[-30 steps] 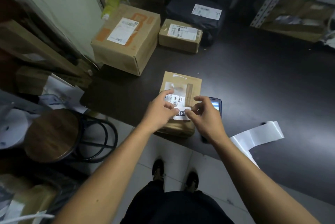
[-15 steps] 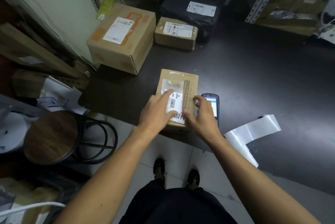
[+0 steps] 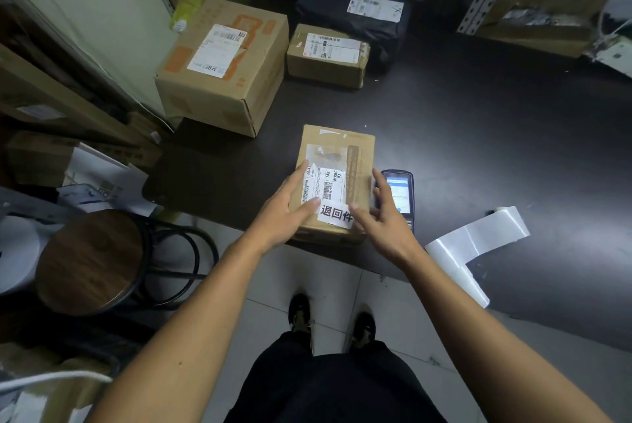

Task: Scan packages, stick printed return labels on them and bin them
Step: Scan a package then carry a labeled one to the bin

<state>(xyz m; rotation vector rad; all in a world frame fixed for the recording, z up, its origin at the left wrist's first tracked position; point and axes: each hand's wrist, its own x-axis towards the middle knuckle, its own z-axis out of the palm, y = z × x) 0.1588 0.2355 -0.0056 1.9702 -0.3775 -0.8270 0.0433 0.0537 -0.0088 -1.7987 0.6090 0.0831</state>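
A small cardboard package lies at the near edge of the dark table. On its top sits a white return label with bold black characters, stuck just below the older shipping label. My left hand lies flat along the package's left side, fingers straight. My right hand hovers over the package's right edge with its fingers spread and relaxed. A handheld scanner with a lit screen lies right of the package, partly behind my right hand.
A strip of white label backing curls off the table edge at the right. A large box, a smaller box and a black bag parcel sit at the back. A round wooden stool stands at the left.
Both hands stuck the return label down and smoothed it. Now the fingers have straightened, the right hand has lifted off, and the label's characters are uncovered.
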